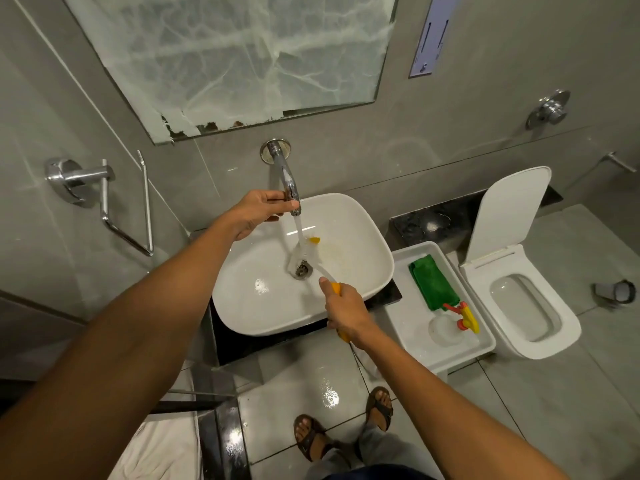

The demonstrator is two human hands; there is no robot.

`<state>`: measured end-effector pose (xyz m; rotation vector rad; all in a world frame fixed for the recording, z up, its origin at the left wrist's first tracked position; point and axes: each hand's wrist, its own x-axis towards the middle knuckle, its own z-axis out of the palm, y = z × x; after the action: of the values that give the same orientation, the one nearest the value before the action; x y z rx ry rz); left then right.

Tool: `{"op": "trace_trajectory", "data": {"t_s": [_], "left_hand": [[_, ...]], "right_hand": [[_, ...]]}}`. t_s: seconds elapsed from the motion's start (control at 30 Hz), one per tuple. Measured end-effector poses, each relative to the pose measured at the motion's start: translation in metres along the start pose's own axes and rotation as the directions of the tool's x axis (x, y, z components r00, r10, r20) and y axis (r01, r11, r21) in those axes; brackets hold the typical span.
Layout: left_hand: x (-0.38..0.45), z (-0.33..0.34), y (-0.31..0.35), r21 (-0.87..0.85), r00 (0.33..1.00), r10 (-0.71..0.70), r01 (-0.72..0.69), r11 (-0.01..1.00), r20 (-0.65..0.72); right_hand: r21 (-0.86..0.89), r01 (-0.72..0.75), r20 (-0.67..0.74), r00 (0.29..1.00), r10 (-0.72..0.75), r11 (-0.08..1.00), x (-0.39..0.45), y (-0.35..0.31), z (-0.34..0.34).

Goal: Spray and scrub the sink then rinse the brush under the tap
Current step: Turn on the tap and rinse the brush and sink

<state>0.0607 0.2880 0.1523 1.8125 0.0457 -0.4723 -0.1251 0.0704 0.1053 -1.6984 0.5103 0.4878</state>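
Note:
A white basin sink (363, 271) sits on a dark counter below a chrome wall tap (282, 168). Water runs from the spout down to the drain (302, 269). My left hand (256, 211) is closed around the tap near its tip. My right hand (346, 311) grips the yellow handle of a brush (313, 242); its white neck reaches across the basin and its head lies in the water stream. A spray bottle (446, 327) with a yellow and red trigger lies in a white tray (485, 344) right of the sink.
A green cloth (433, 287) lies in the tray. A white toilet (540, 327) with its lid up stands at the right. A chrome towel holder (104, 199) juts from the left wall. A mirror (242, 57) hangs above the tap. My sandalled feet stand on wet floor tiles.

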Motion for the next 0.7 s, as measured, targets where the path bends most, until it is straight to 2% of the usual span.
{"op": "trace_trajectory", "data": {"t_s": [0.07, 0.13, 0.2, 0.23, 0.3, 0.37, 0.4, 0.47, 0.5, 0.57, 0.63, 0.7], "left_hand": [[-0.001, 0.002, 0.0, -0.01, 1.0, -0.002, 0.002, 1.0, -0.012], [-0.003, 0.004, -0.001, -0.019, 1.0, -0.005, 0.004, 1.0, -0.023], [-0.005, 0.006, -0.001, -0.025, 0.999, -0.006, 0.005, 1.0, -0.032], [-0.005, 0.007, -0.002, -0.026, 0.999, -0.006, 0.005, 1.0, -0.038], [-0.004, 0.007, -0.002, -0.028, 0.999, -0.008, 0.007, 1.0, -0.048], [-0.003, 0.008, -0.003, -0.025, 0.999, -0.004, 0.002, 1.0, -0.05], [-0.003, 0.008, -0.003, -0.022, 0.999, 0.002, -0.004, 1.0, -0.05], [-0.002, 0.009, -0.003, -0.027, 0.999, 0.012, -0.014, 1.0, -0.05], [-0.003, 0.01, -0.003, -0.036, 0.998, 0.014, -0.016, 0.999, -0.057], [-0.004, 0.012, -0.003, -0.044, 0.995, 0.014, -0.018, 0.999, -0.097], [-0.006, 0.017, -0.003, -0.053, 0.987, 0.02, -0.029, 0.998, -0.161], [-0.007, 0.024, -0.004, -0.07, 0.973, 0.028, -0.045, 0.997, -0.229]], "right_hand": [[0.285, -0.176, 0.119, 0.982, 0.148, 0.942, 0.002, -0.003, -0.001], [0.542, -0.43, 0.345, 0.897, 0.276, 0.721, 0.001, -0.007, -0.007], [0.654, -0.628, 0.571, 0.776, 0.268, 0.423, -0.003, -0.011, -0.013], [0.664, -0.674, 0.635, 0.737, 0.232, 0.323, -0.005, -0.012, -0.016], [0.674, -0.691, 0.675, 0.72, 0.163, 0.261, -0.009, -0.013, -0.016], [0.686, -0.658, 0.642, 0.749, 0.168, 0.31, -0.012, -0.016, -0.011], [0.691, -0.615, 0.592, 0.783, 0.193, 0.38, -0.012, -0.018, -0.008], [0.642, -0.459, 0.411, 0.882, 0.23, 0.613, -0.012, -0.019, -0.002], [0.561, -0.36, 0.303, 0.927, 0.219, 0.745, -0.011, -0.018, 0.001], [0.28, -0.154, 0.123, 0.985, 0.123, 0.948, -0.012, -0.016, 0.005], [-0.025, 0.0, 0.006, 1.0, 0.0, 1.0, -0.014, -0.013, 0.008], [-0.218, 0.079, -0.066, 0.993, -0.095, 0.973, -0.014, -0.009, 0.009]]}}
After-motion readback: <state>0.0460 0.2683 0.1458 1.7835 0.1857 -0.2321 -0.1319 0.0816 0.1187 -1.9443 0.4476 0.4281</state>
